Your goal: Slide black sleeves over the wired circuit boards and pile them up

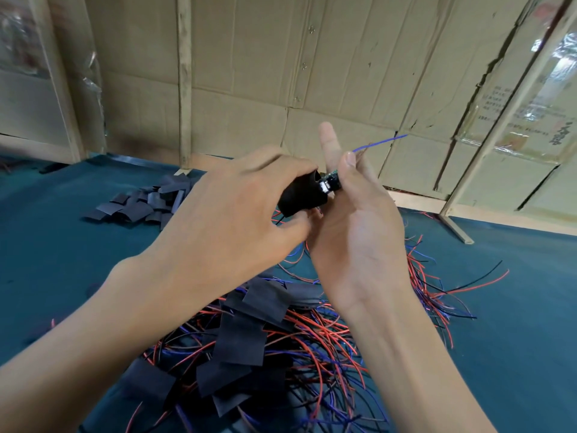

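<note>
On a teal worktop, far left, a heap of loose sleeves lies flat and unused, near enough to be a ready supply. In the middle, raised above the worktop, the left hand grips a black sleeve, its fingers curled over the top and the thumb under it, apparently to hold the tube's mouth open toward the right. Just beside it, the right hand pinches a small board between thumb and fingertips, with one finger standing straight up behind it; the pinch seems meant to steer the board into the sleeve. The board's left end sits at or just inside the sleeve's mouth, so the sleeving looks begun but not finished. The board shows as a short green strip with a small pale part on it; most of it is hidden by the fingers. A blue wire runs from it up to the right, and red and black wires trail below the sleeve. Beneath the forearms lies the pile of sleeved boards, black rectangles tangled in red, blue and black wires, likely where this one goes. More wires spread to the right.
</note>
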